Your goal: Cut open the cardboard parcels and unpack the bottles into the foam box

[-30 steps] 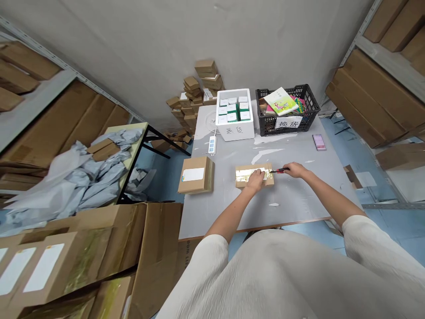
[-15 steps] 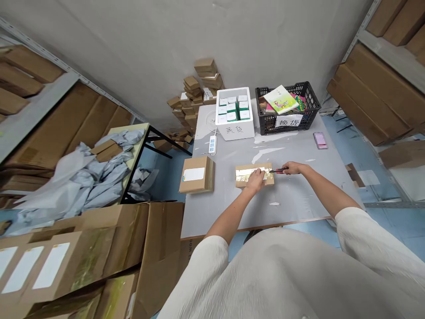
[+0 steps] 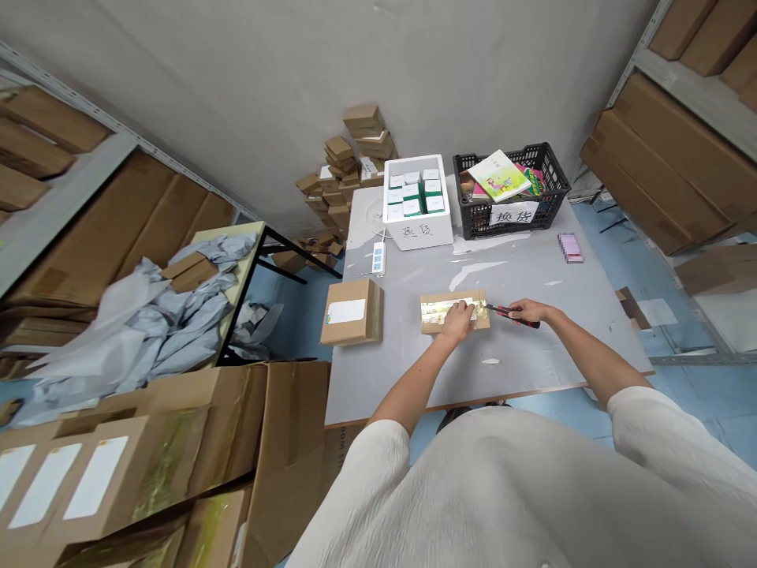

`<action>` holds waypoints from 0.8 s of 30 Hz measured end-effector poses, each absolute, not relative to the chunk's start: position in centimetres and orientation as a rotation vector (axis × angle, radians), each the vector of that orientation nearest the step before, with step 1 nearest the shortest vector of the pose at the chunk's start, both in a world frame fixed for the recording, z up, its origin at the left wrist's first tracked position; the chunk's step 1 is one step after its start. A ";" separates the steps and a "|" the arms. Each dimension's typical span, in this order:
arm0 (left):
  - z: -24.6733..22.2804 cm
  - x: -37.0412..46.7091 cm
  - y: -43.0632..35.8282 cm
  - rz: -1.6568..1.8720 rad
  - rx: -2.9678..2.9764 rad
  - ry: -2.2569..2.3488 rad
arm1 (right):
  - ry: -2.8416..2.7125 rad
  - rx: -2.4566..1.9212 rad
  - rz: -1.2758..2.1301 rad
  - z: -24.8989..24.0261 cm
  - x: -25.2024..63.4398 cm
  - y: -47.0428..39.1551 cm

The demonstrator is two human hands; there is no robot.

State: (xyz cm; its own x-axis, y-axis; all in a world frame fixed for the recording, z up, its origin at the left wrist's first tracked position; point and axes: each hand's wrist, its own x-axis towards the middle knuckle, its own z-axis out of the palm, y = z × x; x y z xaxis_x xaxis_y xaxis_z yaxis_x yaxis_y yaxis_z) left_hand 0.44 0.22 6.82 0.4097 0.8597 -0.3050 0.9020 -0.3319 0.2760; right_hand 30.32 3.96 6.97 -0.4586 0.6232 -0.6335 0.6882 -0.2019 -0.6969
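Observation:
A small cardboard box (image 3: 430, 323) with shiny tape along its top lies on the grey table. Over its near edge, my left hand (image 3: 457, 321) rests with fingers bent on the top, holding the box; the fingertips are small in view. My right hand (image 3: 526, 311) is closed around a red and black box cutter (image 3: 502, 309). The cutter's tip reaches the right end of the box, at the tape; whether the blade is in the tape I cannot tell.
A larger cardboard box (image 3: 346, 312) with a white label stands left on the table (image 3: 408, 386). Behind are a power strip (image 3: 378, 258), a white foam box (image 3: 423, 235), a black crate (image 3: 553, 201) of books, and a blurred pinkish item (image 3: 571, 248). Stacked cartons (image 3: 296, 410) stand near left.
My right hand has moved slightly right and toward me, and the cutter is tilted more, its handle lower. My left hand stays on the box. The view has shifted slightly.

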 end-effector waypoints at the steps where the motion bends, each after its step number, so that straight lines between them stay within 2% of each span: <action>1: 6.9 0.5 0.2 -0.149 2.274 1.509 | 1.967 1.612 -1.755 7.0 30.3 3.9; 6: 6.9 0.7 0.0 -0.145 2.281 1.511 | 2.029 1.631 -1.721 6.4 29.2 3.9; 17: 6.6 0.6 0.3 -0.121 2.258 1.520 | 1.961 1.556 -1.948 5.4 30.3 3.0; 24: 6.5 0.5 0.3 -0.121 2.292 1.514 | 1.915 1.673 -1.914 5.1 29.5 2.5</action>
